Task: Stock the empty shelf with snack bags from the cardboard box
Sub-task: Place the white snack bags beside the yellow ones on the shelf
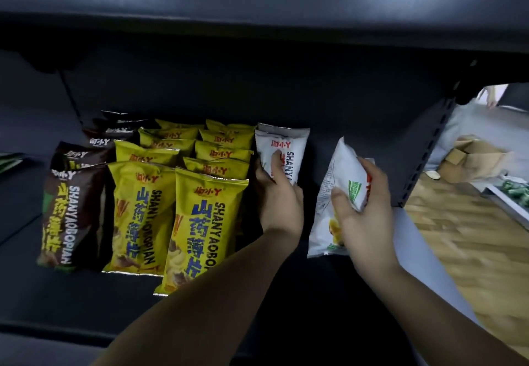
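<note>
Left hand [279, 194] grips an upright white snack bag [283, 148] on the dark shelf [357, 125], just beside yellow bag rows [183, 194] and brown bags [74, 211]. Right hand [363, 216] grips a second white bag [340, 182]. Cardboard box [475, 156] lies on the wooden floor [469, 245], right.

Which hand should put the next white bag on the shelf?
The right hand, probably. It already holds a loose white bag above the bare shelf space, while the left hand is busy with the standing white bag.
</note>
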Available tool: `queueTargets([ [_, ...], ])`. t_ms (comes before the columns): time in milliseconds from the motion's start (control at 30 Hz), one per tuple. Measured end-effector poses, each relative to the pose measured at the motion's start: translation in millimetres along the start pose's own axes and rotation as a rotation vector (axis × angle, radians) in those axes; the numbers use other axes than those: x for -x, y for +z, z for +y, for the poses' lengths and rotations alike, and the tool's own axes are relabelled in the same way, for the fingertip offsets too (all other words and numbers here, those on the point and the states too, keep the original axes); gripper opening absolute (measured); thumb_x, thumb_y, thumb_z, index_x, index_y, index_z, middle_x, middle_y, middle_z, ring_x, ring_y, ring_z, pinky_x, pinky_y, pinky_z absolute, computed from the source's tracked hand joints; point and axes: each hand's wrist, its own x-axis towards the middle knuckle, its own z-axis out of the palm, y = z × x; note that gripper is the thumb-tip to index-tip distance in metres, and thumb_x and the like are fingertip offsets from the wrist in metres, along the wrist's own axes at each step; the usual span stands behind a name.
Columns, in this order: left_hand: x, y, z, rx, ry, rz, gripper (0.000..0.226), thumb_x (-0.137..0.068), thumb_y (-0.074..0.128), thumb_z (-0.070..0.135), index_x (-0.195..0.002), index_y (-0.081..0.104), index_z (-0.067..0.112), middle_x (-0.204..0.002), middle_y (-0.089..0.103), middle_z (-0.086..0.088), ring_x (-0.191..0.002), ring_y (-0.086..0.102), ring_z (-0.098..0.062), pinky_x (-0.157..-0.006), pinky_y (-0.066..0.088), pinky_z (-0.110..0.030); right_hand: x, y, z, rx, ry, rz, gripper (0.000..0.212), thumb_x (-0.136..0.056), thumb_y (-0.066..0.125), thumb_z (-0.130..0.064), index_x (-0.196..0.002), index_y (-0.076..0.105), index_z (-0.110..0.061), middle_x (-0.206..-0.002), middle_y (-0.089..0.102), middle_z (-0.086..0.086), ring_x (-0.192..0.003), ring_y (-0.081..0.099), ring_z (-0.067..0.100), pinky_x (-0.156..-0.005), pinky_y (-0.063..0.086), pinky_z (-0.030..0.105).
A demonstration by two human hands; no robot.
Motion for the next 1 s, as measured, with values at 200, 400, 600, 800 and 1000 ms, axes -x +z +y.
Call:
queueTargets([
  [200, 3, 2, -7, -0.148, 0.107, 0.043, 0.057, -0.079, 0.03, 0.018, -0.133, 0.045, 0.008, -0.123, 0.052, -0.037, -0.094, 0.06, -0.049, -0.073, 0.054, -0.048, -3, 6, -2, 0.019, 0.007, -0.006, 0.053, -0.087, 0.06, -0.014, -0.131, 0.04, -0.038, -0.13, 0.045, -0.017, -0.124, 0.043, 0.003, -0.107, 0.037, 0.029],
  [400, 1, 14, -17, -0.084, 0.067, -0.032, 0.092, -0.079, 0.07, 0.014, -0.142, 0.004, 0.029, -0.148, 0.021, -0.027, -0.13, 0.034, -0.045, -0.103, 0.038, -0.051, -6, 7, -3, 0.057, 0.019, -0.035, 0.054, -0.088, 0.059, -0.016, -0.136, 0.04, -0.033, -0.127, 0.041, -0.018, -0.108, 0.041, -0.017, -0.095, 0.035, 0.011],
  [600, -2, 12, -11, -0.139, 0.035, 0.053, 0.069, -0.082, 0.057, 0.002, -0.142, 0.026, 0.017, -0.137, 0.04, -0.033, -0.117, 0.049, -0.047, -0.095, 0.044, -0.048, -12, 13, -2, 0.076, 0.025, -0.038, 0.054, -0.087, 0.06, -0.015, -0.135, 0.041, -0.031, -0.131, 0.045, -0.007, -0.095, 0.047, -0.015, -0.076, 0.036, 0.004],
  [800, 9, 1, -18, -0.212, 0.074, 0.002, 0.06, -0.092, 0.044, 0.014, -0.147, 0.02, 0.015, -0.142, 0.037, -0.029, -0.126, 0.045, -0.04, -0.101, 0.041, -0.044, -10, 15, -10, 0.09, 0.014, -0.05, 0.055, -0.087, 0.06, -0.015, -0.136, 0.04, -0.03, -0.13, 0.045, -0.006, -0.089, 0.043, -0.028, -0.068, 0.037, 0.007],
  [1000, 44, -23, -11, -0.008, 0.154, -0.118, 0.086, -0.085, 0.067, 0.024, -0.148, 0.011, 0.006, -0.153, 0.017, -0.019, -0.138, 0.024, -0.03, -0.111, 0.028, -0.037, -7, 13, -20, 0.101, 0.042, -0.053, 0.055, -0.088, 0.058, -0.016, -0.137, 0.038, -0.032, -0.127, 0.042, -0.006, -0.083, 0.041, -0.031, -0.064, 0.036, 0.008],
])
